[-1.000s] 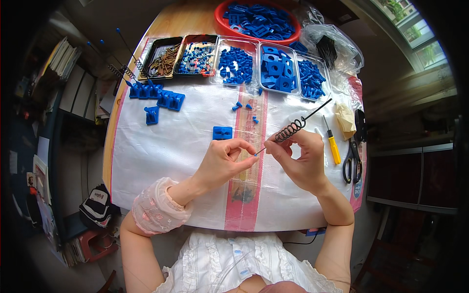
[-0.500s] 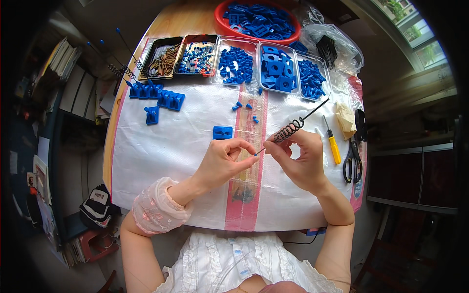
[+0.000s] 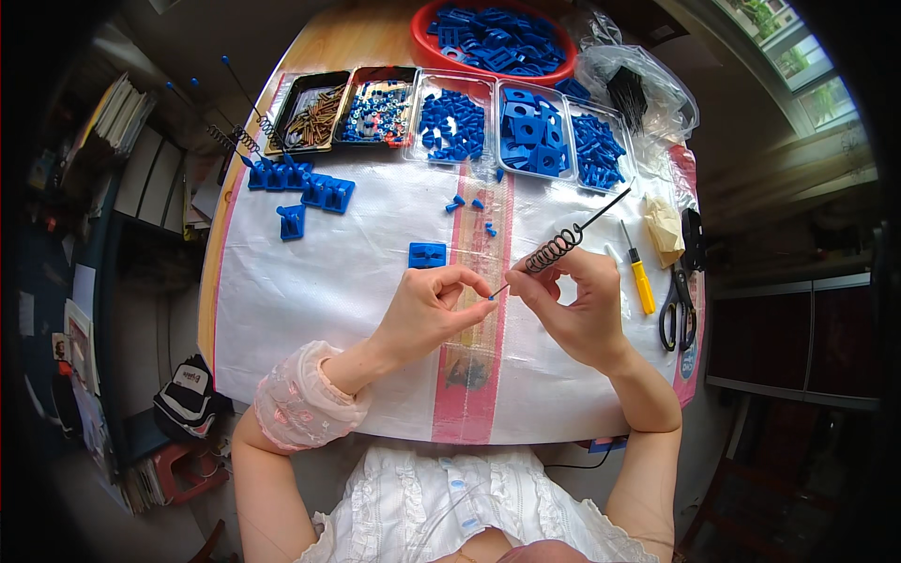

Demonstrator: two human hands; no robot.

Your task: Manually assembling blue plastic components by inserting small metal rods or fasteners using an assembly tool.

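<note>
A black coil spring with a straight wire at each end (image 3: pixel 552 251) slants up to the right over the middle of the table. My right hand (image 3: pixel 584 305) is closed on it below the coil, thumb against fingers. The lower wire end reaches my left hand (image 3: pixel 427 310), whose thumb and forefinger pinch a tiny blue plastic piece (image 3: pixel 491 297) at that tip; the fingertips hide most of it. Just beyond my left hand lies a square blue plastic base (image 3: pixel 428 254). Several small blue plugs (image 3: pixel 456 202) are scattered farther off on the white sheet.
Trays of brass screws (image 3: pixel 317 117), nuts (image 3: pixel 375 111) and blue parts (image 3: pixel 535 131) line the far side, before a red basin (image 3: pixel 570 66). Blue assemblies (image 3: pixel 293 220) stand at left. A yellow-handled screwdriver (image 3: pixel 642 286) and black scissors (image 3: pixel 678 310) lie at right.
</note>
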